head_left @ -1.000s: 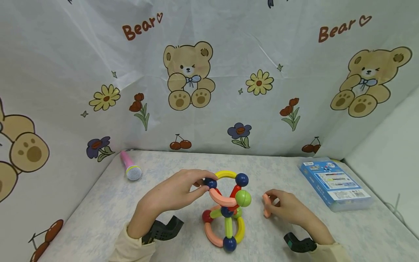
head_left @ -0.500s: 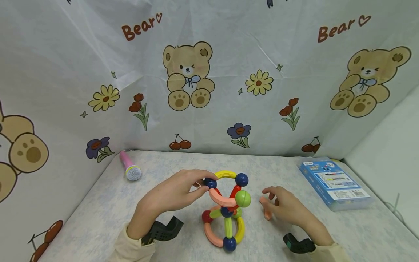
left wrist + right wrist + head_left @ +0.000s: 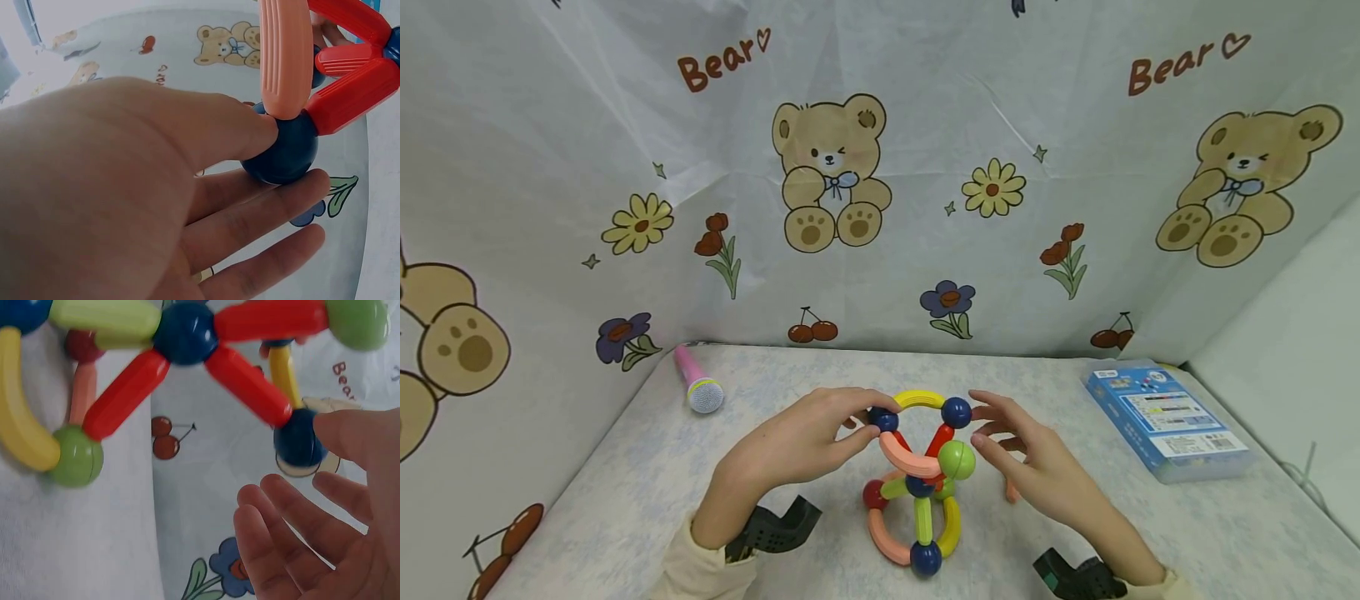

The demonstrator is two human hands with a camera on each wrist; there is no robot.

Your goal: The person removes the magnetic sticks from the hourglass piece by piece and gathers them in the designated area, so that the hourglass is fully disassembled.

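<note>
A figure of magnetic balls and sticks stands on the table, its curved yellow [image 3: 921,398] and pink [image 3: 908,458] sticks at the top. My left hand [image 3: 808,433] pinches the navy ball [image 3: 286,150] at its upper left between thumb and fingers. Beside the upper right navy ball [image 3: 956,412] is my right hand [image 3: 1037,462], fingers spread and relaxed; in the right wrist view the thumb [image 3: 344,434] is at that ball, touching or just in front. A green ball [image 3: 957,460] sits at the front. One loose pink stick [image 3: 1012,490] lies partly hidden by my right hand.
A blue boxed set [image 3: 1168,421] in clear plastic lies on the table at the right. A pink toy microphone [image 3: 700,382] lies at the back left. Behind the table [image 3: 790,367] hangs a bear-print cloth [image 3: 895,275].
My right hand let go of the loose pink stick, leaving it on the table, and moved left and up to the upper right navy ball. The left hand has kept its grip.
</note>
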